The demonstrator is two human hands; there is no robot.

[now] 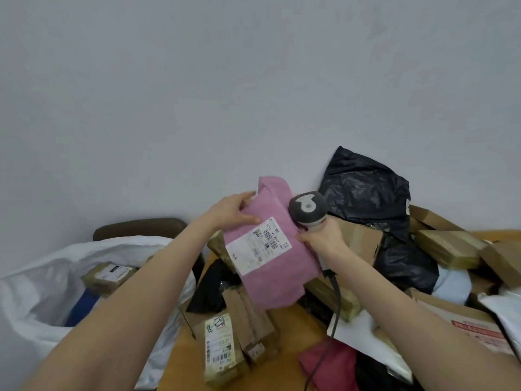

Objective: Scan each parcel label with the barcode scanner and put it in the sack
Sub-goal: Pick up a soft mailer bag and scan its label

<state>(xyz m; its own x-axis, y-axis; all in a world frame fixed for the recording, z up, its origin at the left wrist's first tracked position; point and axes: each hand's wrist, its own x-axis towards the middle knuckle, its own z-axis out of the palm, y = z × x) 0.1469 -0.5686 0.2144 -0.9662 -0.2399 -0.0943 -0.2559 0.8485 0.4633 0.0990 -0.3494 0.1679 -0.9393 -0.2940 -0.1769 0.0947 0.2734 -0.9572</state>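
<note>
We see a pink parcel (pixel 270 266) held aloft and tilted, its white label (pixel 258 244) facing us, barcodes showing. The grey barcode scanner (pixel 307 210) sits just beside its upper right edge, aimed, we think, across the label. The white sack (pixel 42 292) gapes open lower left, a brown parcel (pixel 108 275) inside.

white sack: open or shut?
Open. The white sack gapes wide at the mouth; a labelled brown parcel lies inside.
</note>
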